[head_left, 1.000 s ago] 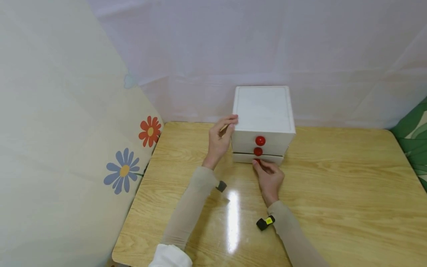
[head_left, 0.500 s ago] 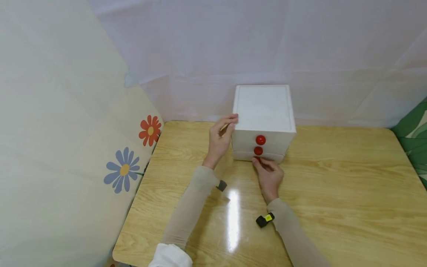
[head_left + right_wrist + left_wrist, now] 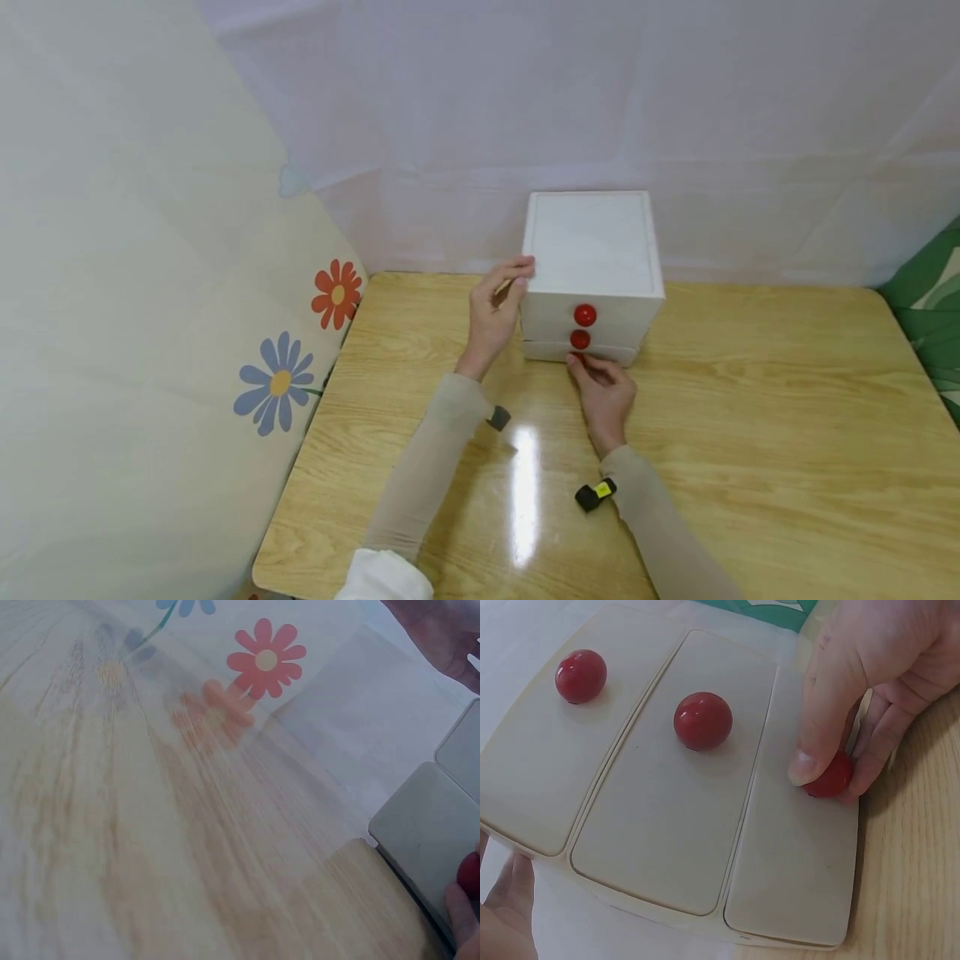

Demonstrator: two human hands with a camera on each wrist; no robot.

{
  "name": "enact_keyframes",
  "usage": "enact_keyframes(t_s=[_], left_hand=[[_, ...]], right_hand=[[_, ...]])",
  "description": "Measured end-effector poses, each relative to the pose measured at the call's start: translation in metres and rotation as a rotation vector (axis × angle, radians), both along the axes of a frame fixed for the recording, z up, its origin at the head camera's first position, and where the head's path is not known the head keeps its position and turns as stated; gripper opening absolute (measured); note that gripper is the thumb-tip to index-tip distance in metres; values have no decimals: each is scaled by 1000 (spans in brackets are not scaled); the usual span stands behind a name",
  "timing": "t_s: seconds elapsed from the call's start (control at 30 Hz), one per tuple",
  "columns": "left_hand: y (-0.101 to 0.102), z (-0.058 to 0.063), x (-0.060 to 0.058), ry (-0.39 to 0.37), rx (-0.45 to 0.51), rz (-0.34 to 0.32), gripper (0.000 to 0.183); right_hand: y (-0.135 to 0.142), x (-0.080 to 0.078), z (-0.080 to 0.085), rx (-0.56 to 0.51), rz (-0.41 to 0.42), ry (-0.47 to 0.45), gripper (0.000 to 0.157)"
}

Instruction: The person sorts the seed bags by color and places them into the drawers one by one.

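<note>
A small white drawer cabinet (image 3: 588, 242) with three stacked drawers stands at the back of the table. My right hand (image 3: 606, 404) pinches the round red knob (image 3: 836, 778) of the bottom drawer (image 3: 791, 870) between thumb and fingers. That drawer's front lies about level with the others. Above it, the middle knob (image 3: 703, 721) and top knob (image 3: 580, 676) are untouched, their drawers pushed in. My left hand (image 3: 493, 312) rests against the cabinet's left side, fingertips at the upper edge. In the head view, my right fingers mostly cover the bottom knob.
The wood-grain table (image 3: 787, 433) extends around the cabinet. A pale cloth (image 3: 465, 108) hangs right behind it. At the left is a cream sheet (image 3: 150, 292) with printed flowers, and a green leaf-patterned cloth (image 3: 930, 325) hangs at the right.
The bottom drawer, slightly pulled out one second ago, has slid back in, and the dark gap above it has closed. My right hand moved slightly forward with the knob. My left hand stayed put.
</note>
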State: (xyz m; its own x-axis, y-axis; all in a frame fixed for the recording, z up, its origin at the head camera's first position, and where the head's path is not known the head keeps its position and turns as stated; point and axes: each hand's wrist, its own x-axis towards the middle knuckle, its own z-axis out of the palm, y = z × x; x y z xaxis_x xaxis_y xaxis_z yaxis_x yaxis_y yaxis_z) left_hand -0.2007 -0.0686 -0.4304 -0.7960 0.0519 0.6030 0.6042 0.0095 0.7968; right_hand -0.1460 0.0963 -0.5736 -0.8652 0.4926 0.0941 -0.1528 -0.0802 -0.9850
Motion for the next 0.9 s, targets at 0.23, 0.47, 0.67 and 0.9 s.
enact_keyframes(t_s=[0.23,0.47,0.67,0.9], left_hand=[[-2,-2,1,-5,-2,8,18],[-1,-2,0,13,1,1,17],[-1,-1,-1,9,1,3,17],[0,-1,-1,12,0,-9,18]], right_hand=[[-3,-5,-15,-61,0,-42,31],[-3,-6,-15,-49,-24,-37,32],[-3,-4,-7,-31,-19,-10,24],[-4,7,13,-23,-9,18,21]])
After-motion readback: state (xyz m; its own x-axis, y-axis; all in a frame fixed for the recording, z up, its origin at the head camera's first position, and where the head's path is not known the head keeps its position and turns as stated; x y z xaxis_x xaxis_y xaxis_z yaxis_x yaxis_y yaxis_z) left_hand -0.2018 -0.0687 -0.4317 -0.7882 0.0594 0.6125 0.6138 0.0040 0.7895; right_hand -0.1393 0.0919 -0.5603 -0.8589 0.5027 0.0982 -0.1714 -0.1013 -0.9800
